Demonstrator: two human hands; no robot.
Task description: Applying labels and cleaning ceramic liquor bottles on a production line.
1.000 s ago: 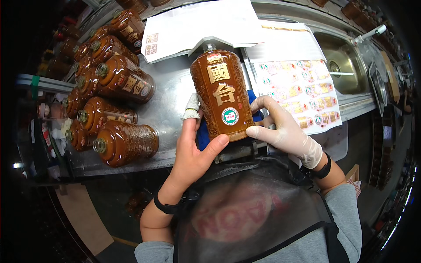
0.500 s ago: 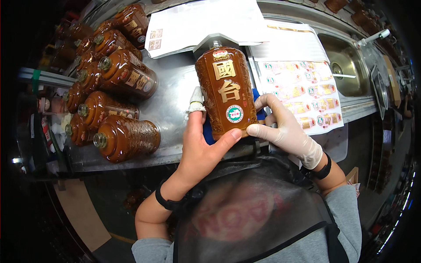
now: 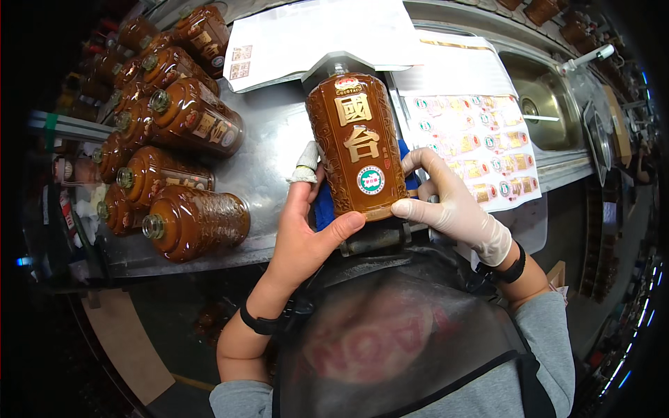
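A brown glazed bottle (image 3: 359, 164) lies on its back in a metal holder, its neck pointing away from me. Gold raised characters and a round green-and-white sticker (image 3: 370, 180) show on its front. My right hand (image 3: 453, 205), in a thin white glove, grips its lower right side, thumb at the base corner and fingers along the side. My left hand (image 3: 303, 219) is spread at the lower left, with fabric covers (image 3: 304, 166) on a fingertip. Its thumb is by the base edge; any contact is hard to make out. Blue cloth (image 3: 325, 207) shows beneath the bottle.
Several similar brown bottles (image 3: 198, 223) lie grouped on the metal table (image 3: 268, 143) to the left. White paper (image 3: 320, 35) covers the far side. A sheet of printed stickers (image 3: 477, 157) lies to the right, beside a steel sink (image 3: 557, 129) with a tap (image 3: 589, 59).
My left hand has shifted left, its thumb sliding off the bottle's front toward the base edge. My right hand keeps its grip. The whole view has shifted slightly.
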